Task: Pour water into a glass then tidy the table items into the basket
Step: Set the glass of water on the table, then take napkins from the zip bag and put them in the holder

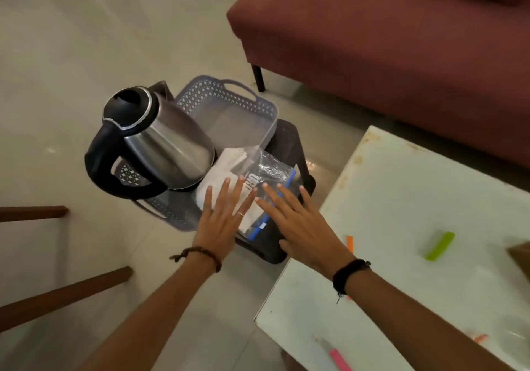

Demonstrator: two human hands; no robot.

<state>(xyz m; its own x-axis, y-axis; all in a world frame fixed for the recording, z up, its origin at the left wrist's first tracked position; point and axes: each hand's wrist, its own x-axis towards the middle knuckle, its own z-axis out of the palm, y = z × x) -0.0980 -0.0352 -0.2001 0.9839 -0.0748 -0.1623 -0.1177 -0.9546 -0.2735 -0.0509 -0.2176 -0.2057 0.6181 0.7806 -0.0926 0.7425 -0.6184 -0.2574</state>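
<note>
Shiny steel kettle (160, 144) & crinkly plastic bag (258, 181) in holey grey basket (229, 95), mid-frame; left hand (220, 224) & right hand (301, 227) flat, fingers spread, holding nothing.

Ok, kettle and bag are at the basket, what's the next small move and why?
Probably reach back with the right hand for the green clip on the table. Both hands are open and flat over the bag beside the kettle in the basket, while small items remain on the table.

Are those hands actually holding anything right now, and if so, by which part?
Nothing is gripped. The left hand and right hand are both open and flat, fingers spread, over the plastic bag lying across the basket beside the kettle.
</note>
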